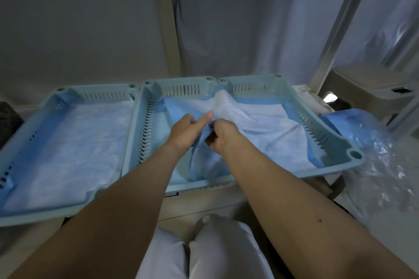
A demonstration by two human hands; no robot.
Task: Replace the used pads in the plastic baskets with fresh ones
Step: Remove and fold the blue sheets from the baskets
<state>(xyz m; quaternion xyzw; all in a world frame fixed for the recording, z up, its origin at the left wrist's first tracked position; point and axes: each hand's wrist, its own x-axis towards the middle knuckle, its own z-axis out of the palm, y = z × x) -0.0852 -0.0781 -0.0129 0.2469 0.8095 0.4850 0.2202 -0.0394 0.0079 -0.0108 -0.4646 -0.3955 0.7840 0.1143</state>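
The left basket [29, 120] runs off the frame's edge (near corner lost); right fingers [212, 137] hidden.

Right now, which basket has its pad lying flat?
The left basket: its pad lies flat. The pad both hands grip is bunched across the middle and right baskets.

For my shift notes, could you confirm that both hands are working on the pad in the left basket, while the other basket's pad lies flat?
Not quite: the head view shows the left hand and right hand gripping the crumpled pad in the right basket. The flat pad lies in the left basket.
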